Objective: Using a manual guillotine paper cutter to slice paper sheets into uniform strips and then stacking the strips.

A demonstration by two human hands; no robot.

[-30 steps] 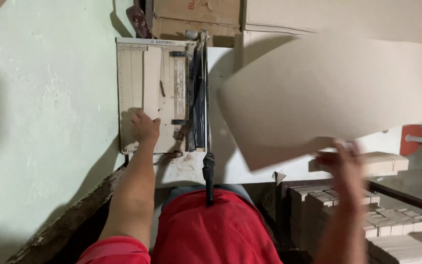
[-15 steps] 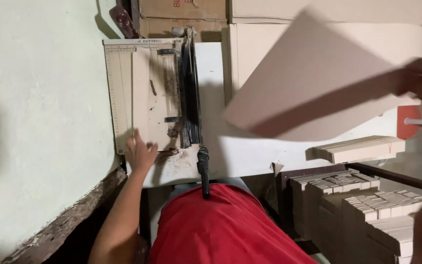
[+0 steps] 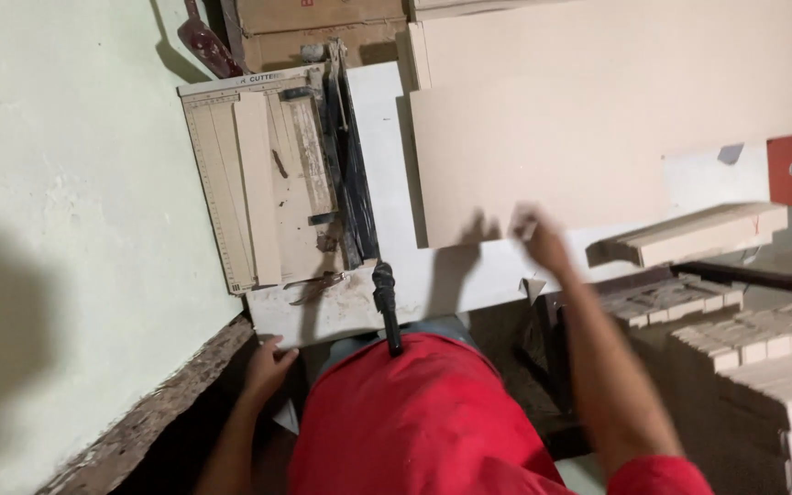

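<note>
— What colours sit in the upper part of the frame?

— A large, flat, pale tan cardboard sheet point(image 3: 598, 119) fills the upper right. Upper left is a cream paper-cutter board point(image 3: 258, 183) ruled with fine grid lines, its blade arm black point(image 3: 352, 174). Far left, a pale mint-green wall point(image 3: 66, 202).

— And lower down?

— A bright red shirt point(image 3: 414, 422) at bottom centre, and light beige stacked strips point(image 3: 763, 348) at lower right.
</note>
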